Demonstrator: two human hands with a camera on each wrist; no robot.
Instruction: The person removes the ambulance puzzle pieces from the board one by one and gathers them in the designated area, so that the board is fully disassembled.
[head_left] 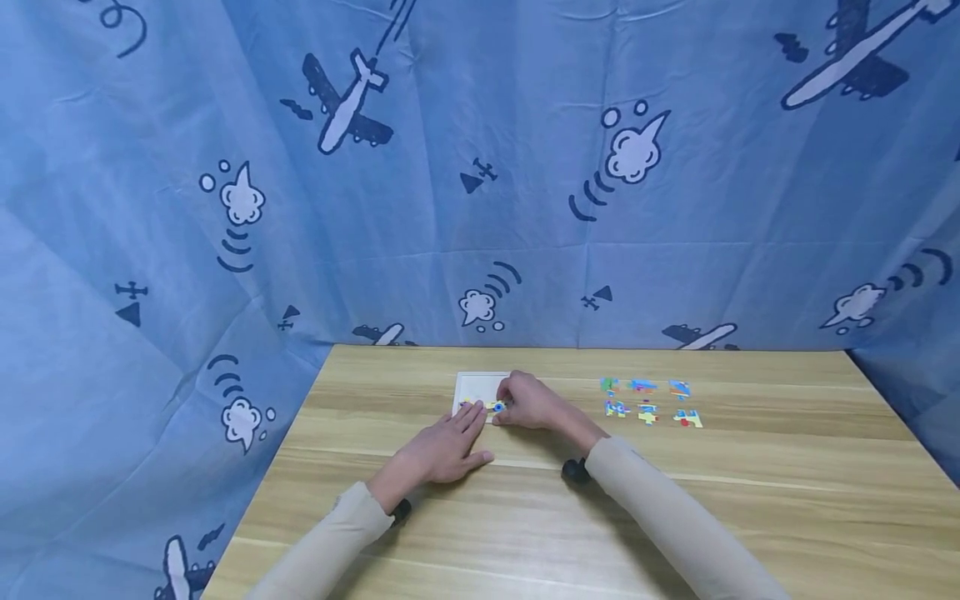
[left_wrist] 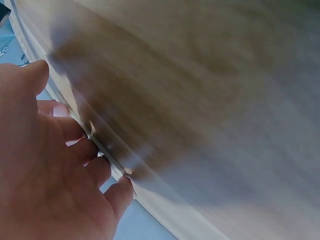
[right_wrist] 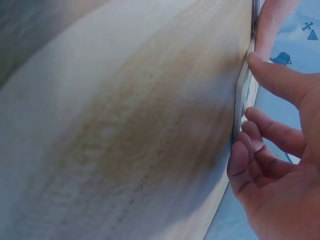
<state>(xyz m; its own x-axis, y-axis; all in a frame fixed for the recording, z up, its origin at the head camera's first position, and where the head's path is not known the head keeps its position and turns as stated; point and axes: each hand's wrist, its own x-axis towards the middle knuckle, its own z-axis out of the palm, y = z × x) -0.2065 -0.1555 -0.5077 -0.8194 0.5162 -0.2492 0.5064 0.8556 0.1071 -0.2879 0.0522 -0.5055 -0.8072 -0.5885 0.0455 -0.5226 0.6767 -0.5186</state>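
Observation:
A white puzzle tray (head_left: 478,385) lies on the wooden table, with a strip of colourful pieces along its near side. My left hand (head_left: 444,450) lies with fairly straight fingers, their tips resting on the tray's near left part and its thumb out on the table. At the tray's right side, my right hand (head_left: 531,403) has thumb and fingers curled about a yellow puzzle piece with a blue round spot (head_left: 498,407). The right wrist view shows the thumb against the tray's edge (right_wrist: 242,95); the piece's exact contact there is mostly hidden. Seen side-on, the left fingertips (left_wrist: 126,187) touch the edge.
Several loose puzzle pieces lie in two rows right of the tray, among them a yellow one (head_left: 648,414) and a blue one (head_left: 679,388). The wooden table (head_left: 495,542) reaches back to a blue curtain (head_left: 525,208) printed with planes and clouds.

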